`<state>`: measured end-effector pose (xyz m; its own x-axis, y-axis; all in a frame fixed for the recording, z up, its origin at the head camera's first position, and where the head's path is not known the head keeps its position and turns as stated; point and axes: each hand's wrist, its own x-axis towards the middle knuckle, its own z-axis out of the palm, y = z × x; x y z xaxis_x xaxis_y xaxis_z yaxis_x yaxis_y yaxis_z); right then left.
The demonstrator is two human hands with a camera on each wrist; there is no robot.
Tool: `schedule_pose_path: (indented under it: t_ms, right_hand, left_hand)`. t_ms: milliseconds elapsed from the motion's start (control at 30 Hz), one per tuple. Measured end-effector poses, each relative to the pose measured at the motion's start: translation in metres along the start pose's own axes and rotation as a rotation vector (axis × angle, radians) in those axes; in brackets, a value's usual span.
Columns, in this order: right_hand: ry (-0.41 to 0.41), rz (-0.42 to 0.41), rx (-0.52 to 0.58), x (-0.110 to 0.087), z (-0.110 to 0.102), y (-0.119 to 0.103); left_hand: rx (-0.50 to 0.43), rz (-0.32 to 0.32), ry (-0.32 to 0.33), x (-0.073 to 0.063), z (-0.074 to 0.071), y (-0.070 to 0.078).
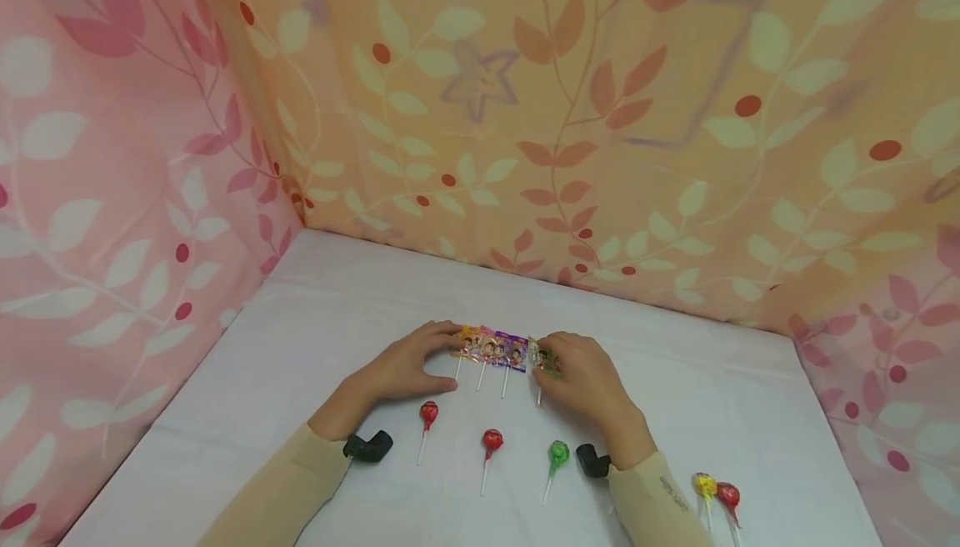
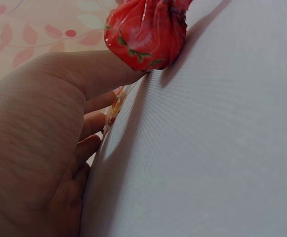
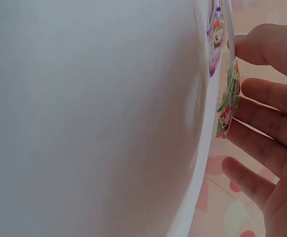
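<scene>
My left hand rests on the white table at the left end of a row of flat lollipops in printed clear wrappers. Its fingertips touch the yellow-wrapped lollipop, and the thumb lies by that stick's lower end. Beside it, overlapping, are a pink-edged lollipop and a purple-wrapped lollipop, sticks toward me. At the right end, my right hand pinches a green-wrapped lollipop between thumb and fingers, partly hiding it in the head view. In the left wrist view, a round red lollipop looms near the thumb.
Nearer me lie two round red lollipops, a left one and a middle one, and a round green lollipop. At the right, a yellow lollipop touches another red lollipop. Leaf-patterned cloth walls the table.
</scene>
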<state>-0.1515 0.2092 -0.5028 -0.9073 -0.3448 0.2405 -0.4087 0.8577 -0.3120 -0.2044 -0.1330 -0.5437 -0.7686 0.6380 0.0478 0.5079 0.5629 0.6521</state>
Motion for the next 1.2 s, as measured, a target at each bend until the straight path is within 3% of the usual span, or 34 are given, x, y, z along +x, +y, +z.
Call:
schedule_pose_path:
  t_ms: [433, 933, 1200]
  right_hand:
    - [-0.011, -0.062, -0.025, 0.011, 0.011, -0.006]
    - [-0.039, -0.03, -0.029, 0.011, 0.011, -0.005]
    - [-0.094, -0.025, -0.014, 0.011, 0.009, -0.007]
  left_hand:
    - [-0.004, -0.009, 0.0, -0.002, 0.0, 0.003]
    - [-0.009, 0.001, 0.006, 0.0, -0.001, 0.004]
    - [0.005, 0.017, 0.01, -0.001, 0.0, 0.001]
